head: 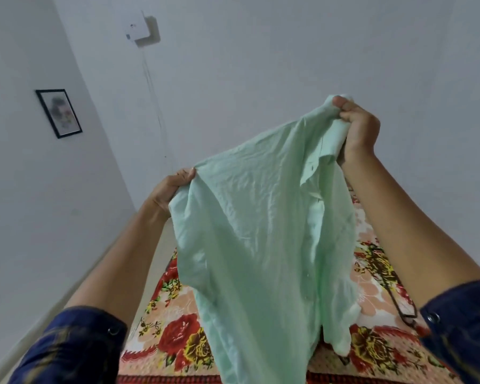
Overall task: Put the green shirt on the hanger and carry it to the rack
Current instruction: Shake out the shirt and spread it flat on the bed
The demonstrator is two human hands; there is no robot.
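Head cam view: the pale mint-green button-up cotton shirt (250,231) is held up in the air over the bed, spread between both hands and all wrinkly. The left hand (170,189) has its fingers curled round a bunched edge of the fabric on the lower left, thumb on top. The right hand (356,128) is up higher, gripping a wad of cloth near the collar, fingers clenched tight into it. Both forearms are bare, with dark navy rolled-up sleeves (75,345) that have snap buttons at the cuffs.

The shirt's hem hangs down toward the near edge of the floral bedspread with red and yellow roses on a peach ground (178,339). On the right side of the bedspread, partly hidden behind the right arm, there's a thin dark wire thing (399,297), can't tell for sure what it is.

Behind it all is a plain white wall, with a black-framed picture (58,113) on the left wall and a white wall-mounted box (139,30) with a thin cord dropping from it.
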